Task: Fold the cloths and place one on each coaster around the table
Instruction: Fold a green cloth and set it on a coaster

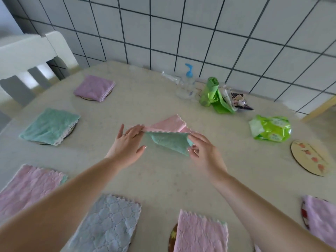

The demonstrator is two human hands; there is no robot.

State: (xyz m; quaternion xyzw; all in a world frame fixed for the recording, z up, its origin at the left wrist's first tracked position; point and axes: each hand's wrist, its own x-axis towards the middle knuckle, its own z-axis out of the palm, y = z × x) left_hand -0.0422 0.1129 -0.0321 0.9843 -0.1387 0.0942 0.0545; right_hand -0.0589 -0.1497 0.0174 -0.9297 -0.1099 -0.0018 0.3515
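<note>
both the left hand (127, 142) and the right hand (201, 150) pinch the pink-green cloth (169, 135) by its corners, so i think uneven pulling could skew the fold.

One head-worn, wide-angle view.
It looks forward and steeply down from close above the surface (163, 179), facing the tiled wall (200, 33) at its far edge.
</note>
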